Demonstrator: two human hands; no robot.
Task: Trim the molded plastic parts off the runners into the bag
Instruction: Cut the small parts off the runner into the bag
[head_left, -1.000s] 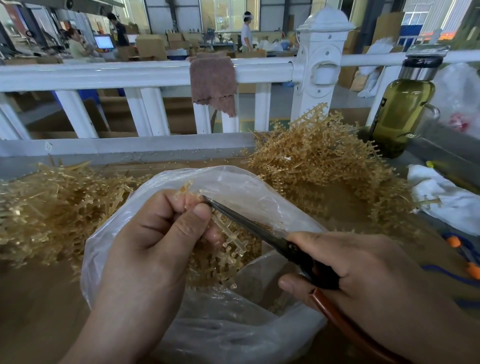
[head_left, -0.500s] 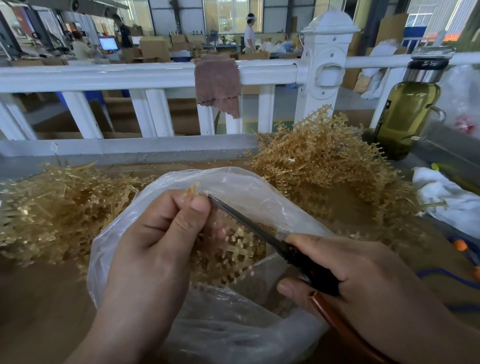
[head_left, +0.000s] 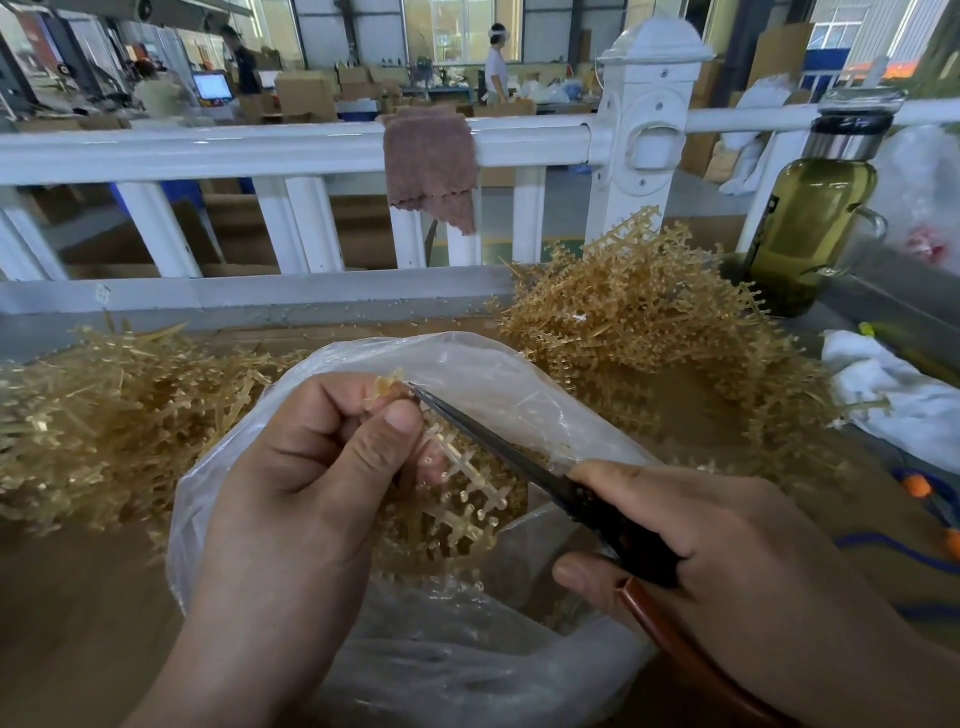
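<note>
The left hand (head_left: 306, 499) is pinching one amber comb-like plastic runner (head_left: 467, 483) over the one clear plastic bag (head_left: 457, 670), near centre. The right hand (head_left: 727, 561) is gripping one pair of black-bladed scissors (head_left: 493, 447), with the tip just beside the left thumb, so a hasty snip is risking a nick, or parts flying past the rim. Two piles are flanking: the left heap (head_left: 104, 415) and the far-right heap (head_left: 649, 338).

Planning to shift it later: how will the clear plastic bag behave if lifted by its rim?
The bag looks thin and crumpled, so probably floppy. Amber plastic inside would likely sag its bottom; its open mouth may spill them.
</note>
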